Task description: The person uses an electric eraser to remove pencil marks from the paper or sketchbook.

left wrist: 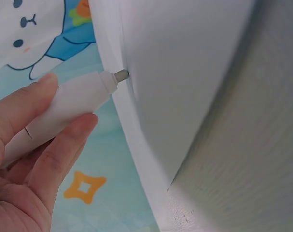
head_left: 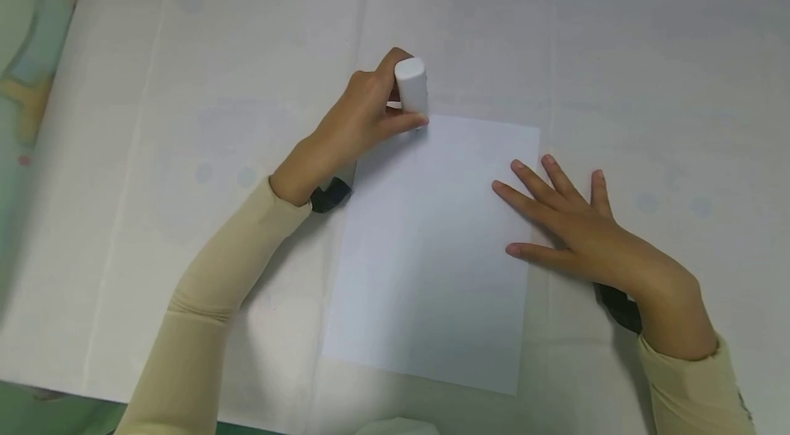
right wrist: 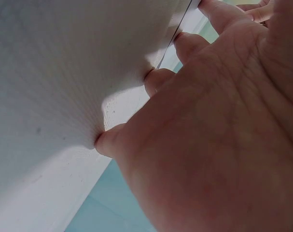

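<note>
My left hand (head_left: 354, 112) grips a thick white pen-shaped electric eraser (head_left: 413, 85) at the top left part of a white sheet of paper (head_left: 432, 250). In the left wrist view, thumb and fingers wrap the body of the eraser, and its stubby grey tip (left wrist: 122, 75) points down at the paper, right at its surface. My right hand (head_left: 583, 232) lies spread over the right edge of the sheet. Its fingers are straight and apart, with thumb and two fingertips on the paper. No marks show on the sheet.
A pale cloth (head_left: 247, 44) with faint printed shapes covers the table. A white object (head_left: 398, 427) pokes in at the bottom edge. Dark wrist camera parts (head_left: 331, 195) sit beneath both wrists. Cartoon-printed fabric (head_left: 33, 64) hangs or lies beyond the table's left edge.
</note>
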A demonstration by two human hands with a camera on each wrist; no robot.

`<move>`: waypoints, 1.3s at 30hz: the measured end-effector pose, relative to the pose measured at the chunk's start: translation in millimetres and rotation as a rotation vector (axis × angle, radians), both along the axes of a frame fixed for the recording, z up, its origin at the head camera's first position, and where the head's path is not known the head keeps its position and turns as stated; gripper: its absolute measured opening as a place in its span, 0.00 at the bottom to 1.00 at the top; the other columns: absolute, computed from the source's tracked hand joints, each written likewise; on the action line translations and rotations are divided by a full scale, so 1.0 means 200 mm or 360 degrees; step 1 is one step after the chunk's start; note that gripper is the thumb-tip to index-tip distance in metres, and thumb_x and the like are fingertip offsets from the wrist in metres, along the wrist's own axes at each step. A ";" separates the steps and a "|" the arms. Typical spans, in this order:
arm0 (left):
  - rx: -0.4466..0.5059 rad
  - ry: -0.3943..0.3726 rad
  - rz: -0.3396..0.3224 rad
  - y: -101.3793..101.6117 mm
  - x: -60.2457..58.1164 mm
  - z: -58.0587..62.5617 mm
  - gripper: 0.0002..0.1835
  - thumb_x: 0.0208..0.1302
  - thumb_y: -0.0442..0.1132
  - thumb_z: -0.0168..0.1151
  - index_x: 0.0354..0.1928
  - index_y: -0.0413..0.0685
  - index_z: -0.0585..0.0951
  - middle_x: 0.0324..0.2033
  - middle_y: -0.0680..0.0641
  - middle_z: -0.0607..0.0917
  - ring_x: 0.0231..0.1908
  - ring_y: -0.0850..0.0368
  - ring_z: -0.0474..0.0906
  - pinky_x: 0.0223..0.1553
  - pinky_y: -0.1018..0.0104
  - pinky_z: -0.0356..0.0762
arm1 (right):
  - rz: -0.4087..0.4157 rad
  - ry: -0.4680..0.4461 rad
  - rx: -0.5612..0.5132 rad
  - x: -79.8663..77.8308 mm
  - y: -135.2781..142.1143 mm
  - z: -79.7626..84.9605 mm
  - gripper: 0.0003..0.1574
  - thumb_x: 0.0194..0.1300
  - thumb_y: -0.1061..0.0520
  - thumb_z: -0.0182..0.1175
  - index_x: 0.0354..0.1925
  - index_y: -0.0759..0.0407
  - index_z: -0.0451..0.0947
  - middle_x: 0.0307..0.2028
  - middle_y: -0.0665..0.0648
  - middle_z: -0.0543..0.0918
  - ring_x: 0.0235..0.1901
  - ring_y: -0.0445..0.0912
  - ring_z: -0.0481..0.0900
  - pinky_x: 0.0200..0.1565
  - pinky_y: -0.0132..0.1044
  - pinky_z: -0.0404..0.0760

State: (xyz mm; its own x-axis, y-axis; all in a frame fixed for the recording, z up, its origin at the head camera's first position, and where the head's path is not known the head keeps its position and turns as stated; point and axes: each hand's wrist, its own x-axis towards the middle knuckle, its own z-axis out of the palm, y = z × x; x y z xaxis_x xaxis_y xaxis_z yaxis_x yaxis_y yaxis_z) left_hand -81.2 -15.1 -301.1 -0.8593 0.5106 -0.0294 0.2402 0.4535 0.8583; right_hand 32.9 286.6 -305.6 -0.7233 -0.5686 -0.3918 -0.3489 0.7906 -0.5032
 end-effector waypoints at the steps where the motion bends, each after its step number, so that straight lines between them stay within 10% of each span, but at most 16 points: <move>1: -0.0005 -0.0001 0.0000 0.00 0.00 0.00 0.30 0.58 0.31 0.70 0.57 0.32 0.64 0.45 0.38 0.83 0.45 0.50 0.84 0.47 0.71 0.82 | 0.0006 0.0007 -0.0007 0.00 0.00 0.00 0.52 0.67 0.42 0.61 0.77 0.38 0.43 0.78 0.51 0.35 0.75 0.53 0.22 0.63 0.66 0.12; 39: 0.0025 0.0063 -0.0093 0.00 -0.01 -0.03 0.28 0.57 0.29 0.70 0.55 0.34 0.65 0.39 0.39 0.84 0.42 0.50 0.85 0.46 0.69 0.83 | -0.0056 0.0027 -0.0012 0.01 -0.01 -0.04 0.51 0.66 0.41 0.61 0.77 0.37 0.43 0.78 0.51 0.35 0.75 0.55 0.23 0.62 0.69 0.13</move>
